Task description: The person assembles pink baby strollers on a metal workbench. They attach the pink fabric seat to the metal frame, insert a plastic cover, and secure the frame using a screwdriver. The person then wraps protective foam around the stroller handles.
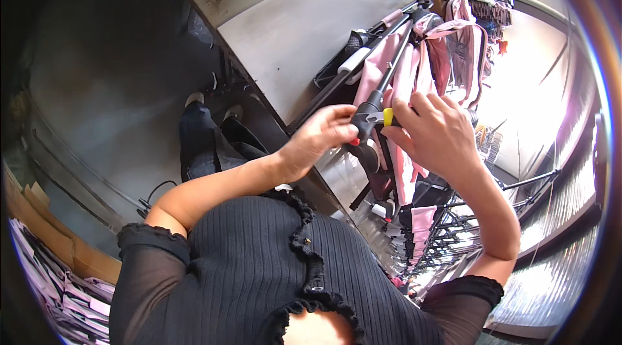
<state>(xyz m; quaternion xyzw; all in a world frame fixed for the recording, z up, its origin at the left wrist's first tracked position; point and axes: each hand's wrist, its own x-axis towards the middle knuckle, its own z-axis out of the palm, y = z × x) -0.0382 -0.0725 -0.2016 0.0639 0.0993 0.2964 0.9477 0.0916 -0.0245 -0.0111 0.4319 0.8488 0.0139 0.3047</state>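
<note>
A folded stroller with pink fabric (402,79) and black tubes lies along the edge of the metal-topped table. My left hand (317,141) is closed, its fingertips and thumb pinching a black plastic joint (368,115) at the end of one tube. Wrapped round a tool with a yellow part on its handle (388,117), my right hand (437,131) is closed too. The tool's grey metal tip meets the side of the joint. My right fingers cover most of its handle, so its exact kind does not show. Something small and red sits by my left thumb.
The pale metal tabletop (291,27) stretches away beyond the stroller. More stroller frames (453,235) crowd the right side. Folded pink-and-black pieces (65,287) fill a cardboard box (81,251) at lower left. Another person's legs (201,144) show beside the table.
</note>
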